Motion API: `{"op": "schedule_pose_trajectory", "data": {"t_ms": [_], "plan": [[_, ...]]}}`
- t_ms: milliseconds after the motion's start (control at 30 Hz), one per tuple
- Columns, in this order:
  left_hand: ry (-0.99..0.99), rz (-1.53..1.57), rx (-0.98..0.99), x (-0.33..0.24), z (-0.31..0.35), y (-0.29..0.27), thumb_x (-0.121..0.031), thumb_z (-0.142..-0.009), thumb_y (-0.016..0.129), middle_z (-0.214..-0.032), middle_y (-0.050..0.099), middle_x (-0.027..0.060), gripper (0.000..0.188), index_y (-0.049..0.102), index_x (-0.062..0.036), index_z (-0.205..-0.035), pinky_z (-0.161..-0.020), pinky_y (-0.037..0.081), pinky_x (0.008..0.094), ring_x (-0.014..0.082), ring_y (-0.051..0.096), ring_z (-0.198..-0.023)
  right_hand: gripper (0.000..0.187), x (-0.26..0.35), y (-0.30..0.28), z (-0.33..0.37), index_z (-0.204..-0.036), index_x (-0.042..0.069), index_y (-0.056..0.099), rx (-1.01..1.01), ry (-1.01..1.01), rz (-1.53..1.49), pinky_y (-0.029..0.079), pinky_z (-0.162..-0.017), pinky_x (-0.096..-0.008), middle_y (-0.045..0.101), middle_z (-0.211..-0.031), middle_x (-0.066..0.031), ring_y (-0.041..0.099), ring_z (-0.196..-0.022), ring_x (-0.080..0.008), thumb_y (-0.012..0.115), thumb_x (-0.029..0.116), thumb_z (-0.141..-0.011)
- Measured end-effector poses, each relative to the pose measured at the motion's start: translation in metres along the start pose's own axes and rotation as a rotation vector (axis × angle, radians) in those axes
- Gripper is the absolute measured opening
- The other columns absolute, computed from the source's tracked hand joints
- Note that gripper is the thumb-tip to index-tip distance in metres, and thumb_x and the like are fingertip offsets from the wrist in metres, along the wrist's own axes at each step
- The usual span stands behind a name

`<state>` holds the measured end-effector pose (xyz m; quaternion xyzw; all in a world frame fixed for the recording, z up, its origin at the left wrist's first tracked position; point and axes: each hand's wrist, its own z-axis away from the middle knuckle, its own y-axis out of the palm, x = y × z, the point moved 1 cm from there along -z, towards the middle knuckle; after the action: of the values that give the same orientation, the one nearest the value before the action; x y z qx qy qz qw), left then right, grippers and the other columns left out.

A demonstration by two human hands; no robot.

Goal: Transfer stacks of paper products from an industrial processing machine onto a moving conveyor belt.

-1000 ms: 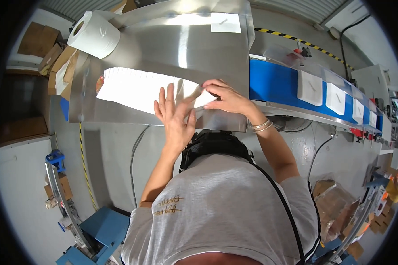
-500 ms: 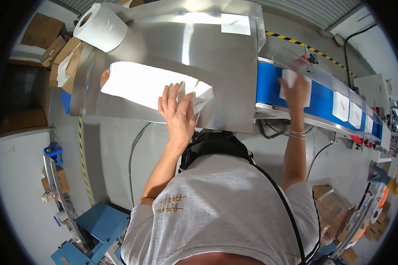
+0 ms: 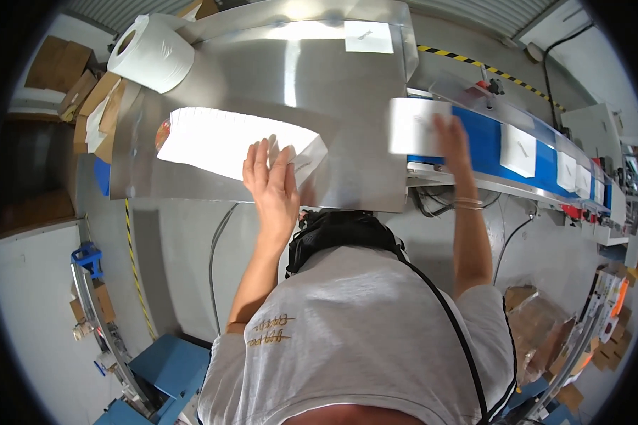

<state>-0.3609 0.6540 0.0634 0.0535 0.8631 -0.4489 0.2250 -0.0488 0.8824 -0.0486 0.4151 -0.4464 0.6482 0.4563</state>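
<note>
A long row of flat white packets (image 3: 216,142) leans over on the steel table, stacked edge to edge. My left hand (image 3: 271,188) rests on its right end, fingers stretched out and slightly apart. My right hand (image 3: 456,145) grips another flat white packet (image 3: 411,126) by its right side, both blurred by motion. That packet hangs over the left end of the blue conveyor belt (image 3: 468,120) and the table's right edge. Farther along the belt lies a white packet (image 3: 518,151) with a small dark mark, and several more follow it.
The steel table (image 3: 361,177) has raised edges at the back. A big white roll (image 3: 152,53) stands at its far left, and a single white sheet (image 3: 368,37) lies at the far right. Clear guards (image 3: 475,95) line the belt's far side. Cardboard boxes (image 3: 99,106) stand left.
The packet formerly under my right hand now lies free, farther right on the belt. My right hand has moved left and holds another packet. The belt's other packets have shifted right.
</note>
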Motion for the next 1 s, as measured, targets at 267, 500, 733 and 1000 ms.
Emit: {"op": "schedule_pose_trajectory", "data": {"t_ms": [267,500,733,1000], "plan": [[0.037,-0.014,0.078,0.0,-0.002,-0.003,0.002,-0.077,0.064,-0.14,0.044,0.014,0.031,0.068,-0.0107,-0.104,-0.11,0.016,0.056,0.0394,0.03,-0.136,0.054,0.08,0.055,0.048,-0.124,0.006,0.054,0.235,-0.677,0.436,0.047,-0.089,-0.0368,0.06,-0.114,-0.0114,0.058,-0.102,-0.0253,0.077,0.019,-0.076],[0.034,0.052,0.15,0.0,-0.011,-0.013,-0.024,-0.081,0.068,-0.148,0.034,0.0165,0.029,0.068,-0.0114,-0.107,-0.111,0.011,0.0567,0.0397,0.02,-0.14,0.042,0.077,0.155,0.065,-0.12,0.006,0.053,0.744,-0.608,0.296,0.047,-0.088,-0.032,0.053,-0.123,-0.0088,0.052,-0.111,-0.017,0.072,0.016,-0.083],[-0.042,0.006,0.045,0.021,-0.007,-0.008,-0.006,-0.085,0.064,-0.138,0.046,0.0147,0.03,0.064,-0.0091,-0.115,-0.106,0.031,0.047,0.0379,0.037,-0.131,0.031,0.037,0.034,0.023,-0.096,0.003,0.058,-0.066,-0.079,0.174,0.044,-0.059,-0.03,0.055,-0.072,-0.0038,0.051,-0.064,-0.0135,0.063,0.032,-0.091],[0.035,0.011,0.05,0.02,-0.009,-0.008,0.0,-0.077,0.065,-0.137,0.047,0.0137,0.027,0.069,-0.0092,-0.102,-0.109,0.02,0.0546,0.0387,0.033,-0.134,0.056,0.075,0.033,0.033,-0.12,0.005,0.057,-0.127,-0.624,0.778,0.048,-0.087,-0.0373,0.06,-0.116,-0.0137,0.058,-0.1,-0.028,0.079,0.025,-0.074]]}}
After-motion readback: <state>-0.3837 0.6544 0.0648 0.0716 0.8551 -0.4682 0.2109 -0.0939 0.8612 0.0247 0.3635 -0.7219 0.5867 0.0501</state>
